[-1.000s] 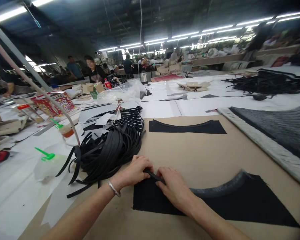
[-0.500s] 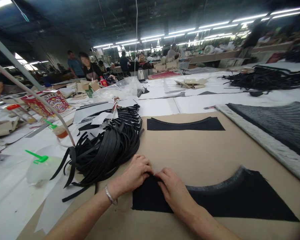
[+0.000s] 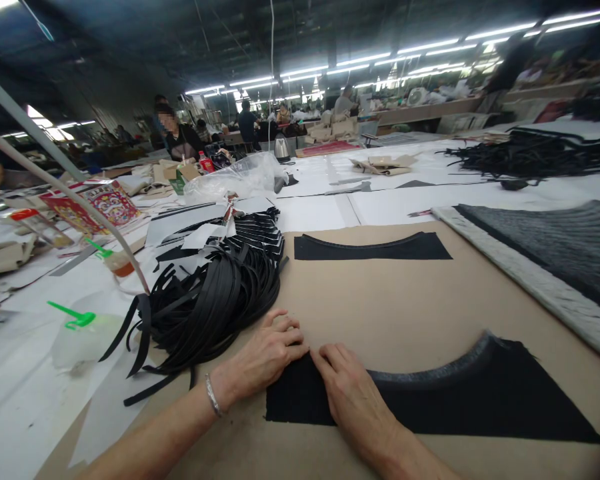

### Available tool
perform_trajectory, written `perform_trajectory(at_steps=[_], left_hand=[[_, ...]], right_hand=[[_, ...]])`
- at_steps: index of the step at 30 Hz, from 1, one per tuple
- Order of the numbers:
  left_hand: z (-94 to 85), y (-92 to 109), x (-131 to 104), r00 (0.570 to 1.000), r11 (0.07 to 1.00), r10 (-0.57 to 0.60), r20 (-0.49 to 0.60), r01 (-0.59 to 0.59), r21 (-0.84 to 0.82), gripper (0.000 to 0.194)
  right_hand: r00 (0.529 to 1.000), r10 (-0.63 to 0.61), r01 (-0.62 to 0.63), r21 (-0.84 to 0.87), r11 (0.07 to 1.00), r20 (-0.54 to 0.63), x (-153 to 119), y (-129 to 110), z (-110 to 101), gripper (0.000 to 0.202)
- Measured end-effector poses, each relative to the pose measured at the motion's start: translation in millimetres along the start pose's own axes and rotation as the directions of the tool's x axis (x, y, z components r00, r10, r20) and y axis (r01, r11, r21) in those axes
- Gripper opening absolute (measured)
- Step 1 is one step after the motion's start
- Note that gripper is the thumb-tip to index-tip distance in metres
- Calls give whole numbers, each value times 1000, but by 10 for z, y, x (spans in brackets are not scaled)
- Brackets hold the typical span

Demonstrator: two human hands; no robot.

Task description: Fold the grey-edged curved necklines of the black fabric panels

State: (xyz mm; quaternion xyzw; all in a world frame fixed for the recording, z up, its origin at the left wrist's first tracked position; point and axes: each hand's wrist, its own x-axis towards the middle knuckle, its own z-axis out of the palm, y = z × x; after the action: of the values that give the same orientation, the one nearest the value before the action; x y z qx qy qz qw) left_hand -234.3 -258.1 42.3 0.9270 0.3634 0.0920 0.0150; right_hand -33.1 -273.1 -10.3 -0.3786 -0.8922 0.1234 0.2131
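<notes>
Black panels (image 3: 485, 408) (image 3: 373, 253), two, both hands (image 3: 274, 345) (image 3: 353, 390) on the nearer, loosely curled, any grip hidden

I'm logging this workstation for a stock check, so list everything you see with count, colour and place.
Larger fabric piece: 1, black, under the hands
Smaller fabric piece: 1, black, beyond it
Sheet: 1, tan, under both pieces
Strip bundle: 1, black, left of centre
Strip pile: 1, black, far right
Textured panel: 1, grey, right
Green-topped bottles: 2, translucent, left
Patterned box: 1, red, left
Plastic bag: 1, clear, beyond the bundle
Kettle: 1, silver, background
Co-workers: several, dark clothing, background
Smaller clutter: too blurred to count
Bracelet: 1, silver, left wrist
Left hand: 1, bare, on larger piece
Right hand: 1, bare, on larger piece
</notes>
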Motion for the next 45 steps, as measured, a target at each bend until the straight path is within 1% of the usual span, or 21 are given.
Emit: perform_trajectory(at_steps=[4, 8, 11, 13, 16, 19, 23, 26, 28, 31, 34, 40, 43, 45], left_hand=[[14, 23, -47, 1000, 997, 7, -9, -6, 71, 16], [10, 45, -87, 1000, 992, 1, 2, -1, 128, 23], [11, 59, -142, 1000, 989, 0, -19, 2, 146, 27], [27, 75, -203, 998, 992, -22, -58, 29, 123, 28], [80, 109, -312, 991, 995, -85, -107, 89, 36, 29], [144, 140, -387, 985, 991, -134, -105, 134, -10, 32], [197, 155, -406, 978, 982, -187, -89, 186, -22, 36], [210, 163, -400, 977, 981, -196, -82, 195, -25, 35], [213, 172, -403, 977, 980, -198, -79, 196, -24, 35], [216, 185, -415, 978, 980, -197, -69, 197, -13, 37], [219, 190, -425, 979, 981, -196, -64, 196, 1, 37], [223, 228, -435, 977, 979, -200, -70, 202, 20, 38], [205, 251, -418, 970, 975, -223, -99, 221, -38, 37], [176, 241, -377, 950, 960, -276, -146, 265, -96, 33]], right_hand=[[998, -42, 37, -121, 992, -36, -25, -18, 13, 41], [997, -74, 69, -226, 972, -14, -37, -38, 11, 42], [995, -101, 95, -291, 952, -4, -34, -57, -4, 42], [994, -113, 106, -305, 946, -3, -31, -66, -18, 40], [993, -116, 111, -305, 946, 2, -31, -70, -28, 40], [996, -93, 92, -302, 949, 12, -29, -67, -16, 40], [999, -32, 38, -250, 967, 25, 0, -63, -8, 45], [997, 22, -9, -178, 984, 73, 35, -76, -36, 52], [992, 60, -47, -118, 992, 108, 60, -94, -64, 53], [984, 126, -122, -36, 992, 123, 105, -123, -99, 47], [978, 184, -187, 21, 982, 103, 175, -135, -114, 37], [973, 208, -216, 83, 973, 96, 290, -125, -110, 33], [972, 220, -229, 135, 964, 78, 288, -117, -102, 34], [971, 228, -236, 150, 960, 68, 280, -118, -97, 34]])
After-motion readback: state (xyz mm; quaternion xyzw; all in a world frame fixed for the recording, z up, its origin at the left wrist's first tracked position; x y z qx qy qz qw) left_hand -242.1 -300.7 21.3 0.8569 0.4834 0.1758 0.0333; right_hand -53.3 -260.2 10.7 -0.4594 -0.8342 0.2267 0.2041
